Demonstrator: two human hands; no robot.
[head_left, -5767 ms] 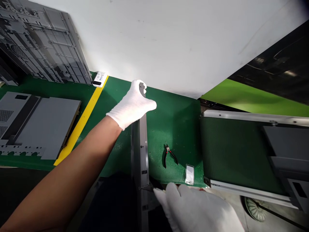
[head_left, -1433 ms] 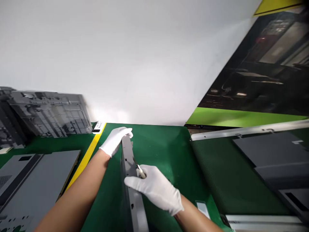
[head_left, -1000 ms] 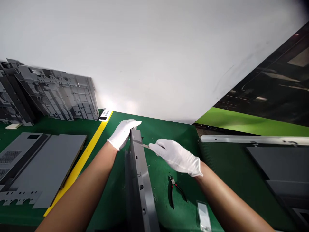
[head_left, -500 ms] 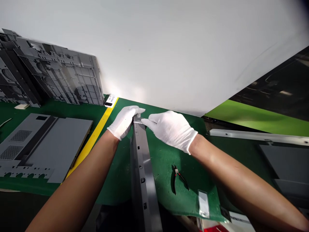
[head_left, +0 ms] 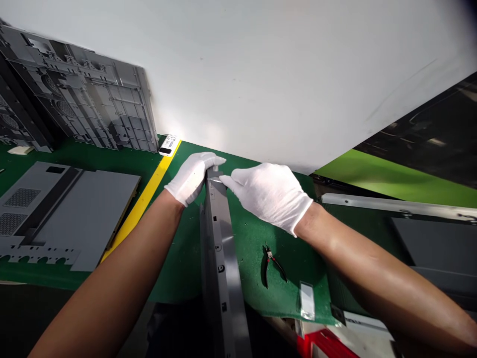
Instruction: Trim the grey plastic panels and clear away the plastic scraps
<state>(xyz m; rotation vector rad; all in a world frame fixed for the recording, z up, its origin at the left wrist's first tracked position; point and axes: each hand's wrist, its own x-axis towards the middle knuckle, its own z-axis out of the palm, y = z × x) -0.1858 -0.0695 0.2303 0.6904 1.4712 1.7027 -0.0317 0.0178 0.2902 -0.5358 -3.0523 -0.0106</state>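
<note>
A grey plastic panel (head_left: 224, 258) stands on its long narrow edge and runs from the far end of the green mat back toward my body. My left hand (head_left: 192, 178), in a white glove, is wrapped round its far end, the thumb lying over the top. White-gloved too, my right hand (head_left: 266, 194) is closed, its fingertips at the panel's top far corner. A small dark flat piece (head_left: 215, 174) and a thin bright line show there between the two hands. What the right fingers pinch is hidden.
Black-handled side cutters (head_left: 270, 263) lie on the green mat (head_left: 257, 233), near a small clear packet (head_left: 307, 301). Left of the yellow tape (head_left: 149, 199) lies another grey panel (head_left: 85, 214). Moulded panels (head_left: 100, 99) lean against the white wall (head_left: 261, 84). A metal-edged frame (head_left: 372, 205) stands at right.
The view has shifted slightly, so the bench things sit higher and a little left. Both hands stay at the panel's far corner; the dark flat piece between them shows more plainly now.
</note>
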